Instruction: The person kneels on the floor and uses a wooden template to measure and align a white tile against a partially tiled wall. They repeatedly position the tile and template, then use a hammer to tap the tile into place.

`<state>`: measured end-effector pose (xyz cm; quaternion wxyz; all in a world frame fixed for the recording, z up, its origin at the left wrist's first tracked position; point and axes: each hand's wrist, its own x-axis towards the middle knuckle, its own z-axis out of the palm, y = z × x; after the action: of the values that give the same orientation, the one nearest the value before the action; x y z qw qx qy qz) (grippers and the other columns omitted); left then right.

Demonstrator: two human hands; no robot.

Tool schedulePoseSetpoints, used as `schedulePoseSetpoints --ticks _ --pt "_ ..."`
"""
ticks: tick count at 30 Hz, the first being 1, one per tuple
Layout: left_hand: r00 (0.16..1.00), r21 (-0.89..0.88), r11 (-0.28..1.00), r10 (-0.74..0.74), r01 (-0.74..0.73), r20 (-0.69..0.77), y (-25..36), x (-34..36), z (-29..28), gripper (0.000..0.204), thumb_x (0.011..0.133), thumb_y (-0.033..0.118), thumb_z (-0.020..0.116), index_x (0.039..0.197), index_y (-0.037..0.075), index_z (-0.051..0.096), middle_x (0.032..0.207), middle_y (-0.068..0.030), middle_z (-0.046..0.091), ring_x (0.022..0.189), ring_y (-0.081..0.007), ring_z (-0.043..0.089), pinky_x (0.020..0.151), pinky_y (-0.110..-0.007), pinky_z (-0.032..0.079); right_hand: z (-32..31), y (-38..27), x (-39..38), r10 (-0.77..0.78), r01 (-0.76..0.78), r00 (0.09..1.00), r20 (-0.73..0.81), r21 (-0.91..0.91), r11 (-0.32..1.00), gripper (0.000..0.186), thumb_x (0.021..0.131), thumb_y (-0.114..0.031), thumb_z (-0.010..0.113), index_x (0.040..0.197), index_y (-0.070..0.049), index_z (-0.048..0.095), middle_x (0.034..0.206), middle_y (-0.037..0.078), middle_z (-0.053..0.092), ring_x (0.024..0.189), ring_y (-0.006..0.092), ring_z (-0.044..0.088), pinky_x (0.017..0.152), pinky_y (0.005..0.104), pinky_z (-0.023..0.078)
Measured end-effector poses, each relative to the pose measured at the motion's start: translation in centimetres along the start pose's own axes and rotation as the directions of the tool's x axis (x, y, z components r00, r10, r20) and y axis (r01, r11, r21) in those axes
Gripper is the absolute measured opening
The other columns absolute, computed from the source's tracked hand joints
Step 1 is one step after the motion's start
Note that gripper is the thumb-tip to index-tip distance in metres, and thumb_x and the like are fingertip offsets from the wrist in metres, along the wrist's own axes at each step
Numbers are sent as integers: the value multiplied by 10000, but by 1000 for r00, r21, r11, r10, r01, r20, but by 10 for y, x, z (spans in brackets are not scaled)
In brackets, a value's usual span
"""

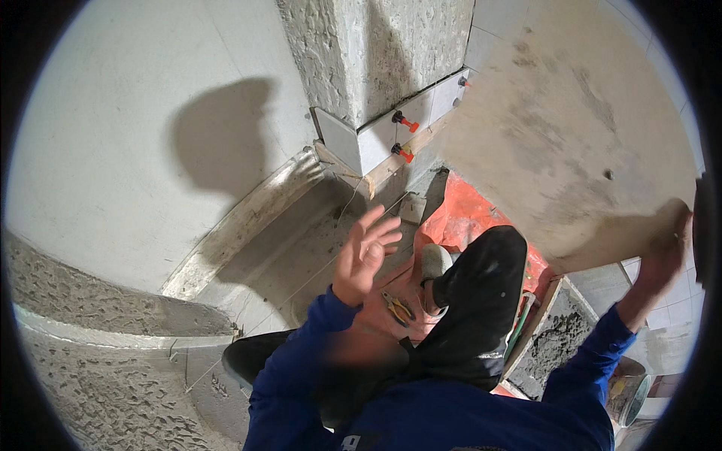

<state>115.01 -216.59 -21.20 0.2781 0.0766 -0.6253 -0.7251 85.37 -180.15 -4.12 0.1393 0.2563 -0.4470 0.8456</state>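
My left hand (359, 259) is raised over the floor in front of the column, palm turned inward, fingers apart and holding nothing. Far to the right, my right hand (663, 259) is at the edge of a large beige, stained board (556, 135). Its fingers are seen edge-on in shadow, so whether they grip the board is unclear. Ahead, white tiles (383, 139) wrap the lower corner of a rough concrete column (338, 60). Orange-and-black tile levelling clips (406, 122) stick out of the tile joints. Beneath the tiles runs a wooden batten (387, 169).
Pliers (398, 309) with yellow-and-black handles lie on red sheeting (466, 207) by my shoe. A wood-edged tray of grey mortar (556, 338) and a bucket (628, 391) stand at the right. Thin string (308, 279) crosses the floor near a pale ledge (241, 225).
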Motion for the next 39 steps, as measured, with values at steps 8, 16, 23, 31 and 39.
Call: schedulePoseSetpoints --ticks 8,16,23,31,39 --pt "923 -668 744 -249 -11 -292 3 -14 -56 776 913 626 444 1474 115 277 1463 -127 384 1302 -327 422 1081 -502 348 163 145 -162 689 -663 725 14 284 692 414 914 -283 645 1225 -24 555 1216 72 592 1166 191 525 1022 357 389" --pt "856 -688 725 -378 38 -352 -35 -87 -140 568 1001 398 438 1447 67 321 1445 -138 421 1295 -341 437 1079 -493 376 161 228 -262 888 -914 397 230 181 362 329 895 -193 683 1156 -13 597 1054 69 665 901 162 644 795 328 533" --pt "791 -512 851 -392 118 -470 -26 -93 -182 569 1000 387 450 1429 33 326 1418 -175 436 1277 -336 457 1063 -474 403 157 251 -283 872 -978 193 449 21 206 535 849 -166 715 1310 -57 465 1250 79 547 1120 215 550 917 430 484" --pt "793 -406 903 -348 141 -500 -21 -67 -207 580 992 398 470 1417 29 333 1373 -163 481 1213 -326 521 1002 -454 465 169 264 -295 834 -982 99 543 190 -8 543 861 -144 679 1333 -90 416 1233 64 540 1126 249 557 928 484 486" --pt "793 -429 894 -354 131 -496 -38 -67 -205 528 1011 370 438 1410 35 356 1366 -159 489 1216 -321 516 1017 -450 452 163 279 -307 868 -990 41 495 138 -32 500 866 -178 691 1299 -58 472 1245 78 550 1113 244 564 941 476 474"
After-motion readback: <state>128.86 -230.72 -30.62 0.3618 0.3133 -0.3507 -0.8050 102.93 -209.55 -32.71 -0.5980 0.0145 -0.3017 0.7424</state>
